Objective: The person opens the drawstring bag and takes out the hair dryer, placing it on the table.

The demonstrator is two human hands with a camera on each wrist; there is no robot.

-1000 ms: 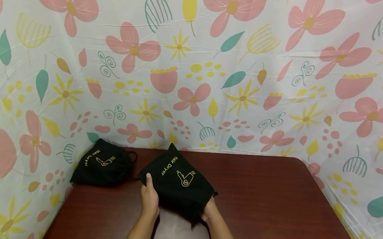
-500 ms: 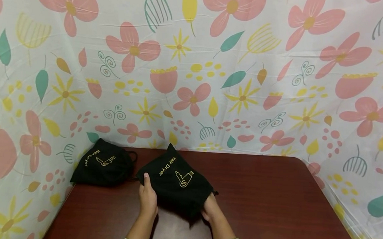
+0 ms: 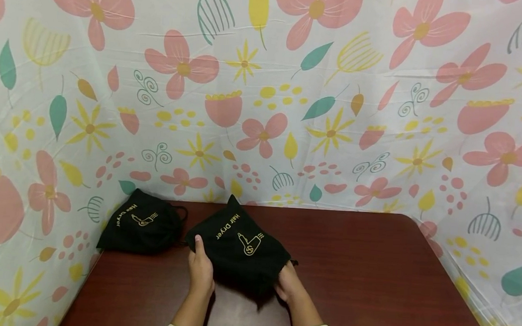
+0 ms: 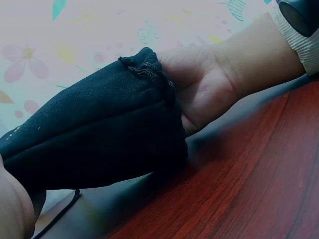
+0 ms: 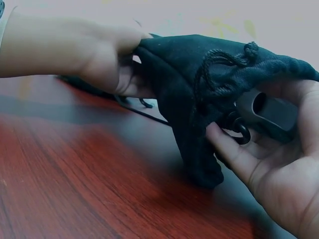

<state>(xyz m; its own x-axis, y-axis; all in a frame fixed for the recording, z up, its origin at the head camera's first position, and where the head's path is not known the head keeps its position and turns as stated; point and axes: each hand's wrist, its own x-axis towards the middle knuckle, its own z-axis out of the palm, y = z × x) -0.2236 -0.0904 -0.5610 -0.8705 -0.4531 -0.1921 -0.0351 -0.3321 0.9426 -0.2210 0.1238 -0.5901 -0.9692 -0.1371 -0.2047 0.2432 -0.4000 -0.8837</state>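
Note:
A black drawstring bag [image 3: 242, 251] printed "Hair Dryer" is held slightly tilted over the table. My left hand [image 3: 200, 271] grips its left end, thumb on top and the other fingers underneath, out of sight. At the bag's open mouth on the right is my right hand [image 3: 290, 283], its fingers partly inside. The right wrist view shows a dark grey device [image 5: 276, 117] in that mouth, lying against the right hand [image 5: 279, 179], which holds it; the thumb touches the cloth beside a black cord loop [image 5: 243, 130]. Most of the bag's contents are hidden.
A second black bag [image 3: 145, 225] with the same print lies at the table's back left corner, close to the held one. Floral cloth [image 3: 266, 83] hangs behind and beside the brown table [image 3: 370, 279].
The held bag and both hands have shifted slightly to the left, and the right hand sits a little lower against the bag's mouth. The second bag has stayed put.

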